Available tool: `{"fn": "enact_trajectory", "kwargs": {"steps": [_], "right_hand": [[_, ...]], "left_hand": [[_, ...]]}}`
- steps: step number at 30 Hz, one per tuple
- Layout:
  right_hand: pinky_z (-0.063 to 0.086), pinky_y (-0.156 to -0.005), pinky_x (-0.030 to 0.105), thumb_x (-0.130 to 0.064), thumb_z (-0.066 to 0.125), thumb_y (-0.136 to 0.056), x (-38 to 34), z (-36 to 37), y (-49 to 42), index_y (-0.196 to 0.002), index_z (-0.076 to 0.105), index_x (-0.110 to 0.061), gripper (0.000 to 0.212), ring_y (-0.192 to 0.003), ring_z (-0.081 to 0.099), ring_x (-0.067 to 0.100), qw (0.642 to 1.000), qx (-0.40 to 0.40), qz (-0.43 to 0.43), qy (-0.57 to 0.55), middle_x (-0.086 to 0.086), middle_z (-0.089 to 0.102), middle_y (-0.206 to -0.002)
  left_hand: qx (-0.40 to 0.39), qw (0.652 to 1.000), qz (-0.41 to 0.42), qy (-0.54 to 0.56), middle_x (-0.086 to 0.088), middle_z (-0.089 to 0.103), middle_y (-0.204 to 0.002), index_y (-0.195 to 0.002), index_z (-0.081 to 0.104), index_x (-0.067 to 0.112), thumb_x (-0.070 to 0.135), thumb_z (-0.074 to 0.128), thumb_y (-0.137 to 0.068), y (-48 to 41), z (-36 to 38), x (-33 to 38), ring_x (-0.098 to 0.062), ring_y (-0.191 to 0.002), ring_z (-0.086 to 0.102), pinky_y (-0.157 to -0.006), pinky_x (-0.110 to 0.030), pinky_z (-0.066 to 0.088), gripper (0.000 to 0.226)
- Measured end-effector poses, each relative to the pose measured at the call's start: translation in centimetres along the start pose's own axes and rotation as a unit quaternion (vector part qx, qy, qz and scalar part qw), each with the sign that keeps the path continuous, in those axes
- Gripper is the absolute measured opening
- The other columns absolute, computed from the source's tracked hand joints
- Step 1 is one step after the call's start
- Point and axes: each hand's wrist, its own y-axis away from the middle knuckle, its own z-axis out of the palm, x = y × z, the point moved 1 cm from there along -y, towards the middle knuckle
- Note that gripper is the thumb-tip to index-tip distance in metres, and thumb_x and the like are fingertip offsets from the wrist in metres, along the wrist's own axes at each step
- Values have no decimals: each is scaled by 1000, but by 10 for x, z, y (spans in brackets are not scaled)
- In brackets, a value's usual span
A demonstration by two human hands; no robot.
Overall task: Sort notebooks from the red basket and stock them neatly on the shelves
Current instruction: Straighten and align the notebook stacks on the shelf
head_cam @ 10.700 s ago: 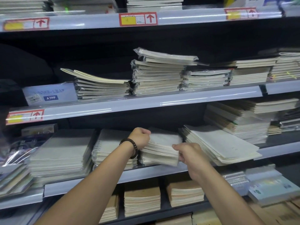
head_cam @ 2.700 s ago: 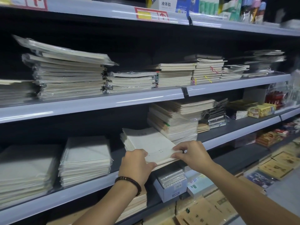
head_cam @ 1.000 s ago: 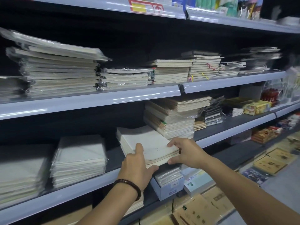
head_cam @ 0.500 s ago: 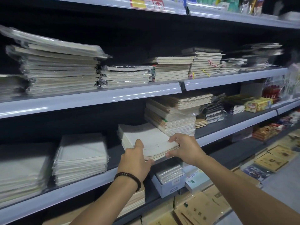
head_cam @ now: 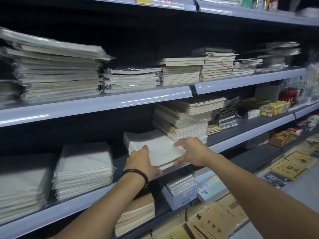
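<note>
A stack of white notebooks (head_cam: 155, 144) lies flat and slightly skewed on the lower grey shelf (head_cam: 77, 203). My left hand (head_cam: 141, 163), with a beaded bracelet on its wrist, grips the stack's near left corner, thumb on top and fingers curled round the front edge. The near right corner is pinched by my right hand (head_cam: 193, 152), a finger lying across the top cover and the thumb against the front edge. No red basket is in view.
A wrapped spiral-bound stack (head_cam: 84, 169) sits left of the held stack, and a taller beige pile (head_cam: 181, 125) stands close on its right. Plastic-wrapped notebooks (head_cam: 57, 75) fill the shelf above. Below are a small grey box (head_cam: 181, 192) and brown notebooks (head_cam: 138, 216).
Both hands stay on the white stack, which has slid a little further back onto the shelf. Ten seconds ago they were handling a stack further left.
</note>
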Motion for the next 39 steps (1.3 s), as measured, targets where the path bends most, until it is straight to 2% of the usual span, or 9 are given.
{"fn": "enact_trajectory", "kwargs": {"steps": [3, 7, 14, 20, 24, 29, 34, 37, 39], "right_hand": [[46, -90, 28, -54, 101, -55, 2, 0, -2, -139, 61, -40, 94, -126, 58, 20, 1000, -10, -4, -1, 1, 59, -144], [51, -95, 35, -51, 102, -53, -4, 2, -4, -145, 48, -44, 107, -122, 57, 26, 998, -46, 0, 36, 4, 52, -144], [46, -84, 31, -51, 104, -50, -15, -5, -19, -142, 56, -34, 106, -109, 50, 19, 995, -44, -11, 87, 3, 55, -137], [42, -59, 24, -48, 104, -54, -12, 2, -28, -144, 49, -37, 105, -102, 53, 20, 994, -52, -17, 97, 3, 56, -135], [45, -76, 31, -49, 104, -52, -13, 5, -32, -146, 44, -35, 112, -106, 52, 22, 993, -64, -23, 98, 4, 56, -138], [45, -90, 32, -50, 104, -51, -16, 5, -38, -146, 49, -35, 111, -120, 53, 23, 992, -59, -29, 111, 3, 56, -146], [50, -95, 35, -52, 103, -51, -19, 6, -44, -143, 52, -36, 106, -122, 56, 25, 992, -59, -34, 110, 2, 58, -144], [50, -96, 36, -55, 102, -52, -20, 7, -45, -144, 52, -37, 106, -123, 56, 26, 991, -56, -37, 119, 2, 61, -141], [51, -95, 37, -57, 101, -52, -20, 6, -45, -144, 50, -39, 107, -121, 56, 25, 990, -56, -38, 123, 2, 61, -140]], "left_hand": [[-10, 1000, 10, -14, -6, 61, -127, -127, 51, 29, 56, 94, -62, -3, -1, -4, -30, -113, 66, -86, -38, 61, 83], [-45, 998, 10, -43, -7, 59, -132, -130, 45, 30, 50, 97, -57, -9, -2, -5, -33, -115, 64, -89, -40, 61, 92], [-31, 999, 2, -44, -5, 62, -125, -127, 49, 28, 46, 101, -53, -15, -6, -5, -32, -110, 66, -88, -39, 61, 92], [-23, 999, 14, -23, -2, 60, -113, -132, 45, 32, 43, 99, -63, -17, -5, -15, -27, -95, 65, -80, -36, 62, 88], [-60, 998, -10, 6, -1, 48, -111, -138, 37, 33, 34, 100, -65, -21, -6, -13, -30, -100, 64, -90, -42, 62, 96], [-42, 999, -22, 20, -11, 57, -131, -135, 40, 27, 26, 101, -63, -23, 2, -12, -36, -111, 67, -95, -45, 62, 94], [-19, 999, -25, 19, -7, 62, -118, -135, 44, 26, 24, 102, -64, -28, 1, -16, -32, -105, 70, -92, -43, 63, 91], [-9, 1000, -14, 11, 1, 50, -97, -131, 44, 26, 24, 101, -66, -30, 0, -17, -27, -95, 66, -89, -41, 64, 86], [-20, 1000, -11, 14, 1, 51, -99, -130, 42, 26, 24, 100, -68, -33, 0, -17, -28, -96, 67, -89, -42, 64, 84]]}}
